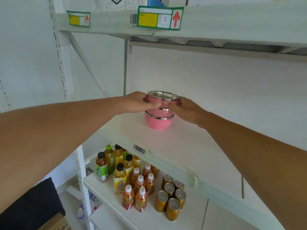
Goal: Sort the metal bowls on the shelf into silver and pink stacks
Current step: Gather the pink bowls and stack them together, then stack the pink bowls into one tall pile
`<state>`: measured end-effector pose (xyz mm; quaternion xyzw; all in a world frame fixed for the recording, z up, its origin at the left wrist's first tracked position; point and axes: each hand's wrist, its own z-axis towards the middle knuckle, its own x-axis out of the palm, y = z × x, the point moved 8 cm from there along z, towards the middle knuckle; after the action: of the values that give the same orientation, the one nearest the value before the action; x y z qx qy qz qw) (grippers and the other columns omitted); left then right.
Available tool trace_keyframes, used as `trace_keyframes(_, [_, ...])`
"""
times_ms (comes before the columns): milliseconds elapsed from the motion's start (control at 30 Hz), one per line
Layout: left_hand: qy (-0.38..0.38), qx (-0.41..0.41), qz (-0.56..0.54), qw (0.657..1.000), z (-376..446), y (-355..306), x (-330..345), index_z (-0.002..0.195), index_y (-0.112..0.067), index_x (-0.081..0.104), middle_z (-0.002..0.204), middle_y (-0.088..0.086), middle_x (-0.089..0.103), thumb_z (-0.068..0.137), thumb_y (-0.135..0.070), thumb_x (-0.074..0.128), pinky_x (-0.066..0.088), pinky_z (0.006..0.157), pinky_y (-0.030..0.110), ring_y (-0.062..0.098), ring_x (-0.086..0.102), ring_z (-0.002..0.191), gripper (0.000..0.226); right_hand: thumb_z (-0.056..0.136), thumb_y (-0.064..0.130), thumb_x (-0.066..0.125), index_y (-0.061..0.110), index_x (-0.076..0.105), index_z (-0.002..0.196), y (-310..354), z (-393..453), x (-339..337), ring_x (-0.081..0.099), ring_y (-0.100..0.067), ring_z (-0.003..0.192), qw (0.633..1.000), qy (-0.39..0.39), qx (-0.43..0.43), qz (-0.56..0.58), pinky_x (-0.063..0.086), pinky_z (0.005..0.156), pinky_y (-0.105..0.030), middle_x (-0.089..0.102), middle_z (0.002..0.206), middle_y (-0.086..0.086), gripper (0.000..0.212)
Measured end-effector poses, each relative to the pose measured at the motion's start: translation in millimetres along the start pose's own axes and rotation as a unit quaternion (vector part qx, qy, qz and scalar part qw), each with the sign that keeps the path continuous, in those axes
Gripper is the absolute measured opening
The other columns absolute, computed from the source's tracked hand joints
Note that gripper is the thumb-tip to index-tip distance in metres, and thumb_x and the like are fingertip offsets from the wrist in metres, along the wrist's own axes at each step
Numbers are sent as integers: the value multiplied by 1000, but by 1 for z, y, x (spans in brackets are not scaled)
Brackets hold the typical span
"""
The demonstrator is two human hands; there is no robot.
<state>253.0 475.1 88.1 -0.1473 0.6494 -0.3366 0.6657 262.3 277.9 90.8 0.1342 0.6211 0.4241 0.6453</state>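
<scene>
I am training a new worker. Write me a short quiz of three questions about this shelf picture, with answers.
1. True or false: both hands grip the top pink bowl.
2. How many pink bowls show in the stack?
3. The shelf below holds: A) plates B) bottles and cans C) towels

Key: 1 true: left hand and right hand hold it. 2 three, counting the middle bowl and bottom bowl. 3 B: bottles, cans.

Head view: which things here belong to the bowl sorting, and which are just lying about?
Part of the job:
- top pink bowl, held by left hand and right hand
- pink bowls stacked beneath it
- middle shelf they stand on

Just lying about:
- drink bottles on the lower shelf
- gold cans beside them
- shelf labels with red arrows

No silver bowls are in view.
</scene>
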Motion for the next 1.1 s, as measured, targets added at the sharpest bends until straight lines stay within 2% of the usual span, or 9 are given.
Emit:
trace_keyframes(100, [5,-10,19,1000,-6,11,5,143,-37,67,150,-13,61,85,-87,59,44,119,40,13,55,140,76,99,62,62,34,71,132,-4,-5,5,68,-21,123,1000,1,-22,0,54,107,-45,74,130,-4,44])
trace_keyframes(200, [-24,-51,54,997,-14,26,-3,113,-27,64,136,0,62,71,-102,50,46,95,34,15,57,117,86,102,59,58,47,66,128,-14,-9,0,67,-1,116,1000,6,-27,-13,52,97,-29,75,121,22,30])
trace_keyframes(233, [-26,-64,63,996,-19,32,-5,119,-24,64,142,3,60,72,-102,49,45,94,34,16,57,118,93,101,62,57,49,63,128,-22,-11,-3,64,-5,122,1000,7,-14,-27,50,100,-31,71,127,21,30])
trace_keyframes(333, [-14,-110,82,990,-40,50,-2,163,-19,42,170,0,41,71,-104,48,38,116,38,21,43,151,125,93,79,53,38,54,150,-50,-19,-11,52,-20,143,998,16,32,-54,44,115,-41,57,153,6,70])
trace_keyframes(433, [-18,-129,83,988,-62,58,11,170,-21,29,175,0,35,65,-105,49,34,116,36,21,37,158,136,88,87,51,17,30,168,-72,-34,-17,43,-24,151,996,17,64,-65,37,121,-42,40,169,-2,109])
trace_keyframes(633, [-36,-137,62,988,-89,31,42,171,-21,25,175,0,35,75,-98,54,34,123,41,21,37,158,127,92,82,52,14,25,170,-91,-59,-27,38,-24,155,995,27,67,-75,34,123,-40,36,172,-2,107])
trace_keyframes(967, [-39,-110,73,991,-112,-14,80,168,-24,33,172,-1,39,83,-92,56,36,118,37,20,40,156,111,92,81,54,14,25,169,-98,-103,-28,40,-25,154,995,43,57,-67,35,122,-40,37,171,-3,106])
trace_keyframes(1033, [-42,-78,46,995,-113,-28,86,164,-36,40,166,-11,46,88,-83,63,36,117,34,12,44,152,93,91,82,53,14,25,169,-98,-114,-32,40,-25,154,995,29,62,-79,35,121,-38,37,171,-3,107])
trace_keyframes(1100, [-30,-44,12,999,-110,-41,94,151,-49,52,142,-39,55,92,-74,67,40,116,30,-16,53,130,66,91,82,54,14,26,169,-99,-126,-37,41,-25,153,994,12,72,-84,35,117,-36,38,171,-3,107])
